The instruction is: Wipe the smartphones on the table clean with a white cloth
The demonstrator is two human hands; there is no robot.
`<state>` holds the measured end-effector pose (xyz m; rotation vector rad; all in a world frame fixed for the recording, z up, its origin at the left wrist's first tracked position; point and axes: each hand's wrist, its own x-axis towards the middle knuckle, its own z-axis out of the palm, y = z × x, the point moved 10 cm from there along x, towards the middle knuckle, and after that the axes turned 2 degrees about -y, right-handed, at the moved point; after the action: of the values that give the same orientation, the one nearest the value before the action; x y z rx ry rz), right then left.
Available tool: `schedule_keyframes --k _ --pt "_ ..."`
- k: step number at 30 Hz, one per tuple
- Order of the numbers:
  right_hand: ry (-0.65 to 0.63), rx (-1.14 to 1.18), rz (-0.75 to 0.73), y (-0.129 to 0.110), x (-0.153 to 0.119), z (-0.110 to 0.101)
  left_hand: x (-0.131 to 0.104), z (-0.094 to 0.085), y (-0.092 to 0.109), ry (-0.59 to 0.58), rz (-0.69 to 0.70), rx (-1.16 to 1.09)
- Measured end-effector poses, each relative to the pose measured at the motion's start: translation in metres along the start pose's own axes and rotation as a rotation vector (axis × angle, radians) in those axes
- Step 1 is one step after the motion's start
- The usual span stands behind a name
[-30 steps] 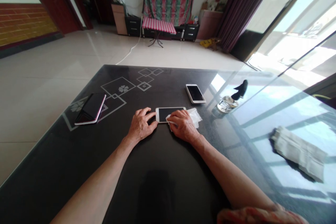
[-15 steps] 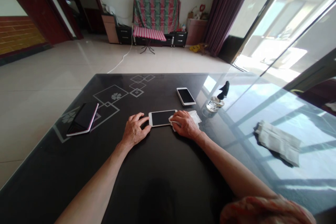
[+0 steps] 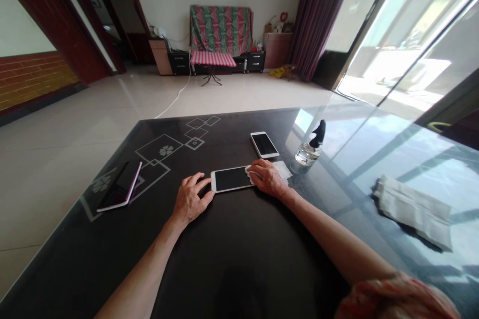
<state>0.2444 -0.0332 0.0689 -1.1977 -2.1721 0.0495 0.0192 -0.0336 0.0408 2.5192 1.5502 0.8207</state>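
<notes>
Phone, white-framed and dark-screened, is lying flat on a glossy black table between a person's left hand and right hand. As seen from across the room, the left hand is holding its fingers apart, index finger and thumb touching the end beside them without clamping it. The right hand is resting with fingers bunched together on a thin white wipe over the opposite end, the wipe's ragged edge poking out beyond the knuckles. Slim and rigid, the phone is looking light enough for finger and thumb, though its smooth body is probably inviting slips on so polished a top, and its screen is likely risking a crack if dropped. Its long edges are offering the safest hold. Just beyond the right hand, a second phone is lying screen up; to that hand's right, a squat, clear bottle is standing under a black top. Farther right, a creased grey cloth is lying folded, while a shiny, pale-edged dark device is resting left of the left hand.
</notes>
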Motion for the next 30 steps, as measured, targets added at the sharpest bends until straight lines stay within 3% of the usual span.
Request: schedule_keyframes --k 7,19,30 --pt "0.037 -0.054 0.111 0.012 0.0 -0.001 0.0 -0.001 0.002 -0.006 0.005 0.018" --pt "0.006 0.052 0.013 -0.001 -0.007 -0.001 -0.001 0.0 -0.002 -0.007 0.011 0.017" --pt "0.009 -0.138 0.115 0.017 0.002 0.006 0.0 0.001 -0.003 -0.003 -0.001 0.021"
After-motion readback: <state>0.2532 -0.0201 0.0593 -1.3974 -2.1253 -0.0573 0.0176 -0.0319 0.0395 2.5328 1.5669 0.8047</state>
